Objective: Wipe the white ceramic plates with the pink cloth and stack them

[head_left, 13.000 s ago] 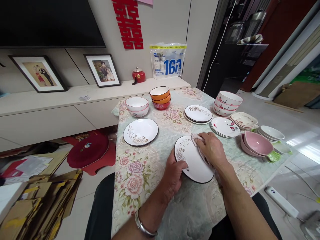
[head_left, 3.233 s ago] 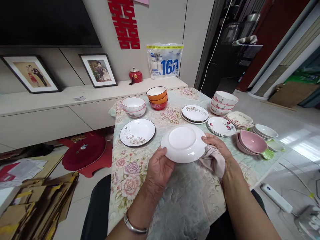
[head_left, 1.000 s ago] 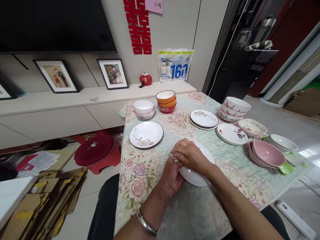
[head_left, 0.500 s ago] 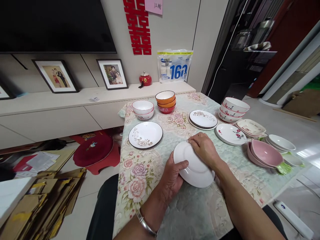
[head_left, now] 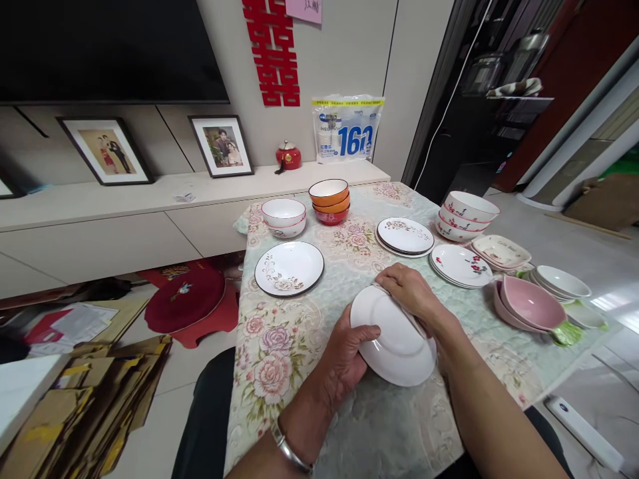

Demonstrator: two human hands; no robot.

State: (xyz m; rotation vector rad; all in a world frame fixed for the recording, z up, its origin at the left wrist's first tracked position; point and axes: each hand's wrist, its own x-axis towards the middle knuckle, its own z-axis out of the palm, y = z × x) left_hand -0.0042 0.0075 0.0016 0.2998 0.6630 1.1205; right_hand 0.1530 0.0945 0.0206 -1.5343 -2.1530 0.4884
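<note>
In my left hand (head_left: 352, 346) is a white plate (head_left: 392, 356), tilted above the near part of the table, with its plain underside and foot ring facing me. The thumb lies across that underside, and the other fingers go behind the rim. My right hand (head_left: 409, 293) is closed against the plate's upper right side, fingers bent. A thin pale edge shows under its palm; whether that is a cloth I cannot tell. Left of the hands lies a flower-patterned plate (head_left: 289, 268) with a dark rim. Beyond them sits a stack of similar dark-rimmed plates (head_left: 405, 235).
Plates with red flowers (head_left: 460, 265), flowered bowls (head_left: 466, 216), cream dishes (head_left: 500, 252), pink leaf-shaped bowls (head_left: 532, 305) and white bowls (head_left: 564, 282) crowd the right side. Orange bowls (head_left: 329, 193) and white bowls (head_left: 283, 213) stand at the back. A red stool (head_left: 187, 299) is left of the table.
The plate has shifted slightly right and down, its lower rim now closer to me. My right hand stays pressed on its upper right side, and my left keeps its grip.
</note>
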